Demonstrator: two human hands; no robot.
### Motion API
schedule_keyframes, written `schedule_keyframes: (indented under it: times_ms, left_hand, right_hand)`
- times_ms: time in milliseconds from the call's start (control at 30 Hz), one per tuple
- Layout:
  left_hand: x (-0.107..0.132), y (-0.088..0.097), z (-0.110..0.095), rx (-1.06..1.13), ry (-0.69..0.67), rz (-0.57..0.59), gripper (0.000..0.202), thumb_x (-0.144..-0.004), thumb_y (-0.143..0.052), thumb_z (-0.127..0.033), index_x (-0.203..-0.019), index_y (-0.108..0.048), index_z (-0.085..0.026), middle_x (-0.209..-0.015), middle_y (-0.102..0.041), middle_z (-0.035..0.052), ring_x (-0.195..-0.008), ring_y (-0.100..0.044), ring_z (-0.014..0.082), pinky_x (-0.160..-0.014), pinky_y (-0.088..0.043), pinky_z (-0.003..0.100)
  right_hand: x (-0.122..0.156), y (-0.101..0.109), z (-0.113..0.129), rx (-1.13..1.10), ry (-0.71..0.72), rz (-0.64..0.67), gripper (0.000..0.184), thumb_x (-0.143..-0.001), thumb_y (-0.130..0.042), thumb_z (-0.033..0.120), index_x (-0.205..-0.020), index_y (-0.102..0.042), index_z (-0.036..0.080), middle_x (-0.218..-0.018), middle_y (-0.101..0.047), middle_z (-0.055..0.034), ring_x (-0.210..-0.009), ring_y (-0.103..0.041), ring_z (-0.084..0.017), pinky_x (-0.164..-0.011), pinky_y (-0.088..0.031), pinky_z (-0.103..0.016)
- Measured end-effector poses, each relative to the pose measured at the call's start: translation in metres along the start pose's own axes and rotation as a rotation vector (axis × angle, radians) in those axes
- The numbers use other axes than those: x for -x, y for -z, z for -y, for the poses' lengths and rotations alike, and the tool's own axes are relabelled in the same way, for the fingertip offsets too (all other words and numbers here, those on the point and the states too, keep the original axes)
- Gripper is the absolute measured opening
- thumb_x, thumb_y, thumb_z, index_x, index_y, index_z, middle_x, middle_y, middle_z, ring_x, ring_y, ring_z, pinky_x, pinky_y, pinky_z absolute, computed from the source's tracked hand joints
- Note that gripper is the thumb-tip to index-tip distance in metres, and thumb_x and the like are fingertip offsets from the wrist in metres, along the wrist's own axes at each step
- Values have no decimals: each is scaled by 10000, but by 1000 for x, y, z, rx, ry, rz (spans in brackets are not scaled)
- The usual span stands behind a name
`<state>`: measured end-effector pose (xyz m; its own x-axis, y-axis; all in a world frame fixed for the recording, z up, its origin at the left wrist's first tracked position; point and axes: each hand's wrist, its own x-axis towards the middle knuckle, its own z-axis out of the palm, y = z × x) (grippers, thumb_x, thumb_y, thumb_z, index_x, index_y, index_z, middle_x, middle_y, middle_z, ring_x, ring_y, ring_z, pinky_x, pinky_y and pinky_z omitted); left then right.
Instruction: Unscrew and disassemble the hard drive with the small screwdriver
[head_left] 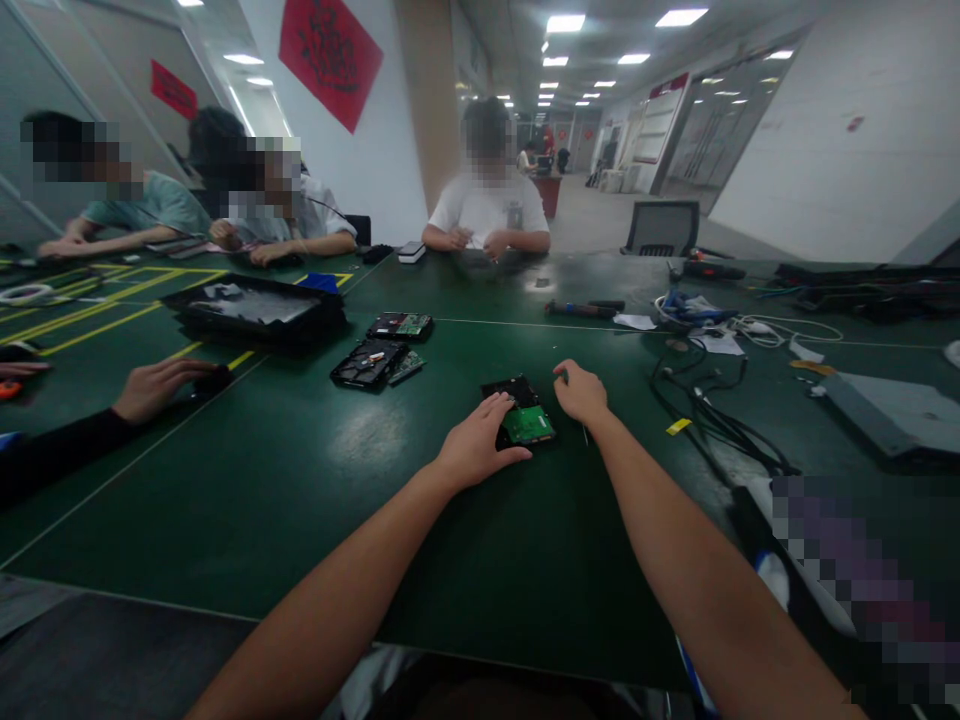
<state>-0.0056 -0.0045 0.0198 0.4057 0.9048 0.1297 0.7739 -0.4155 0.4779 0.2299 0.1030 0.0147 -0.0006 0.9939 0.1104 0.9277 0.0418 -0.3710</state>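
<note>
A hard drive (517, 392) lies on the green table in front of me, its green circuit board (531, 425) facing up. My left hand (480, 440) holds it from the left, fingers over its upper part and thumb along the near edge. Just right of the drive, apart from it, is my right hand (581, 392) with fingers curled together. A thin light-coloured rod (586, 435) shows below that hand; whether the fingers grip it is hidden. Farther left lie two more drives, one with a red and green board (400, 325), the other black (367, 362) beside a loose circuit board (407, 367).
Black trays (255, 305) are stacked at the left, near another person's hand (161, 388). Cables (705, 395) and a grey metal box (896, 415) lie to the right. Toward the far side is a screwdriver-like tool (581, 309). Several people sit around the table (300, 500).
</note>
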Motion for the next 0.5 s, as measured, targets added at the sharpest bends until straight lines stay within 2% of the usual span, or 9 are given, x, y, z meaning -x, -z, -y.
schedule_keyframes:
  times_ms: [233,400,500]
  left_hand:
    - [1,8,-6,-81,-1,12,837,-878,-647,-632,-1555,-392,-211,-1633,-412,134,-1544,-329,300,-1226,-365,481]
    - [2,9,-7,-107,7,-2,768,-876,-662,-579,-1514,-434,-219,-1605,-453,142,-1522,-371,319,-1198,-400,498]
    - [1,9,-6,-135,8,-12,751,-862,-674,-566,-1488,-459,-211,-1568,-497,151,-1509,-391,331,-1178,-424,491]
  right_hand:
    - [-7,-6,8,51,-76,-13,290,-1022,-441,398,-1163,-633,233,-1062,-736,-161,-1009,-695,-313,-803,-499,-395]
    - [-17,-7,15,90,-18,36,284,-1019,-438,335,-1164,-625,177,-1134,-706,-203,-1023,-689,-311,-844,-505,-407]
    - [-23,-7,21,79,66,55,244,-992,-498,280,-1148,-645,164,-1163,-694,-187,-1028,-679,-283,-862,-499,-373]
